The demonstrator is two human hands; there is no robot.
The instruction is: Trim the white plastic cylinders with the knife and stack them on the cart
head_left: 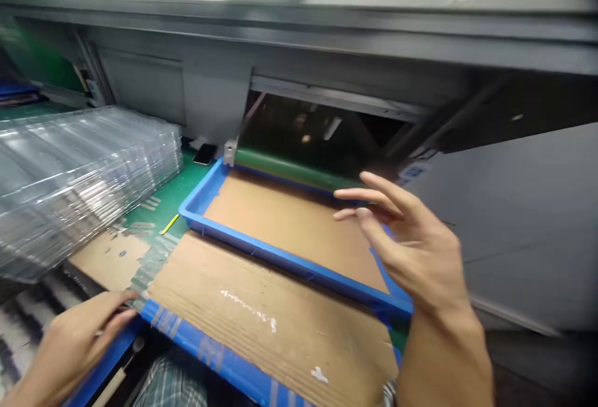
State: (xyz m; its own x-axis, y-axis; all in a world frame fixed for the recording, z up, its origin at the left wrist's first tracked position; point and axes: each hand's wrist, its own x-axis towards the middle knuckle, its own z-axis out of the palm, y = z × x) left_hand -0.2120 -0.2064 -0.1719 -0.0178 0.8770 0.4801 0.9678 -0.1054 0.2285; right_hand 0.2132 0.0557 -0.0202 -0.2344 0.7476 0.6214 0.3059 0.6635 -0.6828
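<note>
My right hand (415,245) hovers over the right end of a shallow blue tray (280,257), its fingers apart and nothing in them. The tray is lined with a flat brown sheet (289,220). In front of it lies a cardboard piece (266,320) with white marks and blue taped edging (205,351) along its near side. At the lower left, my left hand (79,341) has thumb and fingers pressed together beside the cardboard's left corner. What they pinch, if anything, is hidden.
Stacked clear plastic trays (93,170) stand on the left of the green bench (191,176). A phone (204,154) and a yellow strip (169,224) lie nearby. Behind the blue tray is a green conveyor belt (289,167) in an opening. A grey shelf (299,20) crosses overhead.
</note>
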